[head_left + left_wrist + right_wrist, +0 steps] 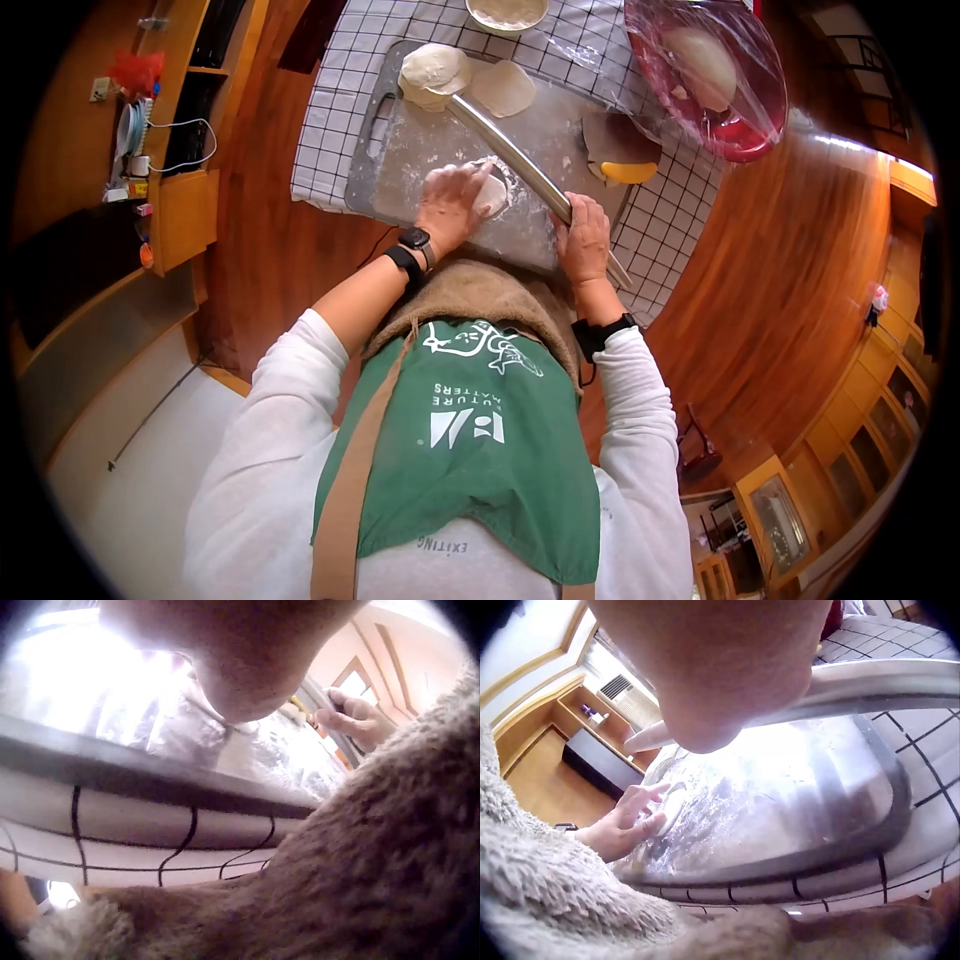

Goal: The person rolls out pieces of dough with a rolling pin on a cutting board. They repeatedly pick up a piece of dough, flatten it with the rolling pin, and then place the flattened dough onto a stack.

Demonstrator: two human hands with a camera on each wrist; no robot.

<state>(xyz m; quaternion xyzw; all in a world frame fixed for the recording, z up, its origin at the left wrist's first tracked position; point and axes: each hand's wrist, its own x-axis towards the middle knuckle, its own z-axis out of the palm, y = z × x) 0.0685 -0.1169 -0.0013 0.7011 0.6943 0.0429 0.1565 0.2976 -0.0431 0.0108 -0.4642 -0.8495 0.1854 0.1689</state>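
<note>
On the floured grey board, my left hand holds a small dough round between its thumb and fingers. The right wrist view shows the left thumb and fingers at the near edge of this round. My right hand grips a long silvery rolling pin near its near end. The pin slants across the board, and its far end overlaps a stack of flat dough rounds in the head view. Beside the stack lies another flat dough round.
A scraper with a yellow handle lies on the board's right side. Behind the board stands a bowl of flour. A red basin under clear plastic wrap holds a large piece of dough. Checked cloth covers the table.
</note>
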